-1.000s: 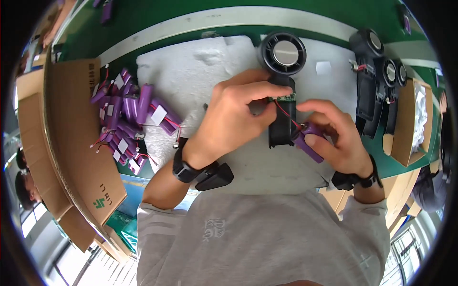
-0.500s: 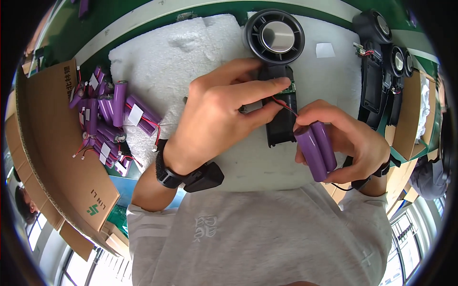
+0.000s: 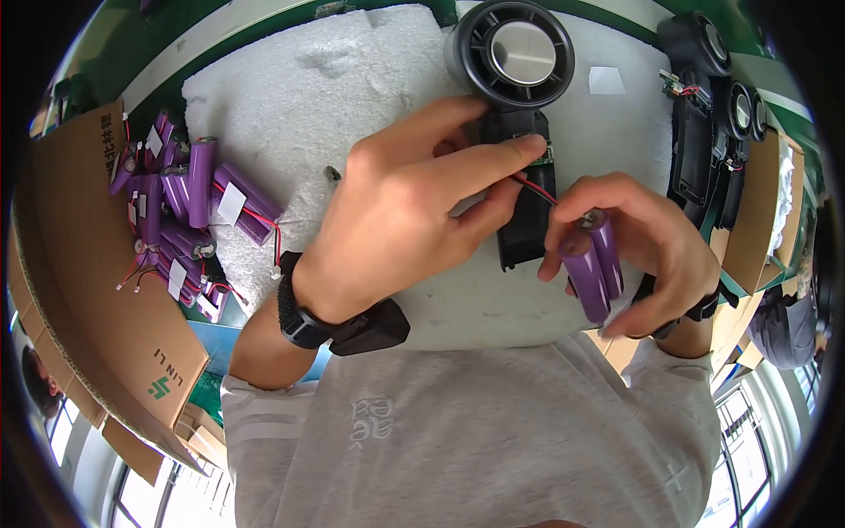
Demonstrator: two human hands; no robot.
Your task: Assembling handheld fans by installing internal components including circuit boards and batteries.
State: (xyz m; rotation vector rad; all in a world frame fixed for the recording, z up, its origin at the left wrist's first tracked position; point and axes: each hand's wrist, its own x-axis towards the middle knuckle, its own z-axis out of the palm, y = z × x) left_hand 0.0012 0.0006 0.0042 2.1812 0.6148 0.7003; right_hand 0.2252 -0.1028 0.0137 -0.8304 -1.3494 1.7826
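A black device housing [image 3: 528, 224] lies on the foam, its round ribbed head [image 3: 516, 55] with a silver disc at the far end. My left hand [image 3: 414, 198] reaches over the housing. Its index fingertip presses by a small green circuit board [image 3: 547, 151], and its thumb lies lower beside the wires; any plug there is hidden. Red and black wires [image 3: 534, 187] run from there to a purple two-cell battery pack [image 3: 590, 268]. Closed round that pack is my right hand [image 3: 651, 238], holding it tilted just right of the housing.
Several purple battery packs [image 3: 201, 180] with wires are heaped at left beside a cardboard box [image 3: 97, 264]. White foam [image 3: 264, 106] covers the bench. At right are more black housings [image 3: 695, 150] and an open carton [image 3: 748, 220]. A white paper piece [image 3: 606, 81] lies far right.
The battery pack has turned a little in my right hand, showing more of its top ends. My left index finger stays at the board. The whole view has shifted slightly.
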